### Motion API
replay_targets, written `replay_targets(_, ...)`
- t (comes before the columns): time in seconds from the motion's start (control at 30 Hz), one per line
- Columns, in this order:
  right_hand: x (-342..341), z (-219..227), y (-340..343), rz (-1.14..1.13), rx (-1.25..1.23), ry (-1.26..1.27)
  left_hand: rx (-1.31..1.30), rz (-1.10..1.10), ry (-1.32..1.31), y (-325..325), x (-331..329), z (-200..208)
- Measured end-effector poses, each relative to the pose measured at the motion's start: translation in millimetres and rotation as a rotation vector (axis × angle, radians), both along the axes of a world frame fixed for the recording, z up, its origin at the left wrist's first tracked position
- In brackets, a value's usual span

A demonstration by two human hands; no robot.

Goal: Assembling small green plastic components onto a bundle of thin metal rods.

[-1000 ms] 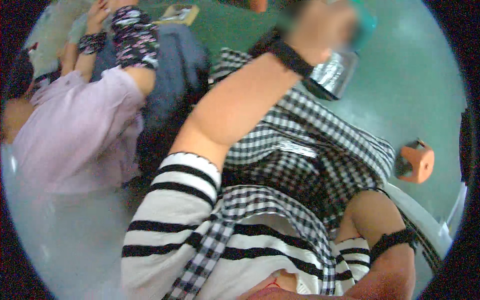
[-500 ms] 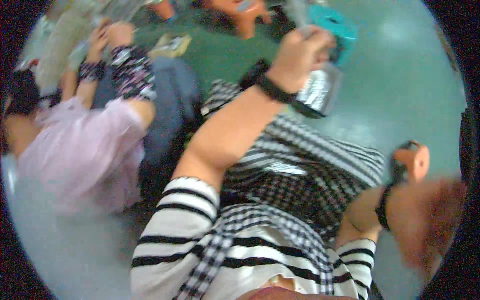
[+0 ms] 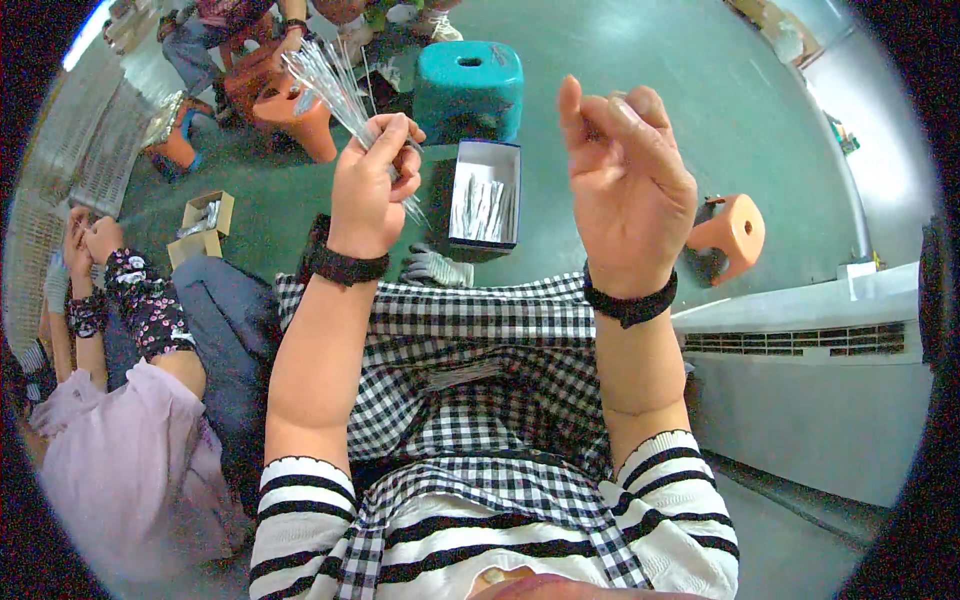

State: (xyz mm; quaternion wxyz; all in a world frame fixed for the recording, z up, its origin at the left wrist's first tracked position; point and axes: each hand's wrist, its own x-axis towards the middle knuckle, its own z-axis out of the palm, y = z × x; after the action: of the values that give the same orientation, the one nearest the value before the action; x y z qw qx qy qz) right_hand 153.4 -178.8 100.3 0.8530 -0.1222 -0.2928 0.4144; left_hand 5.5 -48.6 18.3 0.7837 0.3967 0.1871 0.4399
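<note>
My left hand (image 3: 368, 185) is closed around a fanned bundle of thin silvery wires (image 3: 335, 88), their ends spreading up and to the left. Raised at the right, my right hand (image 3: 635, 190) has its palm toward me. Its little finger sticks up while the thumb and other fingers are pinched together; whatever they hold, if anything, is too small to make out. Between the hands, beyond my knees, stands an open box (image 3: 484, 170), dark outside and white inside, with silvery strips in it. More thin strips (image 3: 465, 374) lie on the black-and-white checked apron (image 3: 480, 420) over my lap.
A teal stool (image 3: 468, 85) stands behind the box, a grey glove (image 3: 437, 268) in front of it. Orange stools stand at the right (image 3: 738, 235) and back left (image 3: 295, 110). A co-worker (image 3: 130, 440) sits at my left by a small cardboard box (image 3: 205, 222). A pale cabinet (image 3: 810, 390) is at right.
My view has swung and sharpened. My left hand is now lower and left of the teal stool, showing the wire bundle clearly. My right hand has risen from the lower right to chest front.
</note>
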Motion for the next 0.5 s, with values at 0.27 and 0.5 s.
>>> replay_targets(0.27, 3.4, -1.3, 1.4, -0.06, -0.045, 0.07, 0.006, -0.01, 0.012, -2.8, 3.0, 3.4)
replay_targets(0.5, 24.2, -16.3, 10.6, -0.121, -0.101, 0.165, 0.004, 0.023, 0.022, -0.8, 2.3, 0.8)
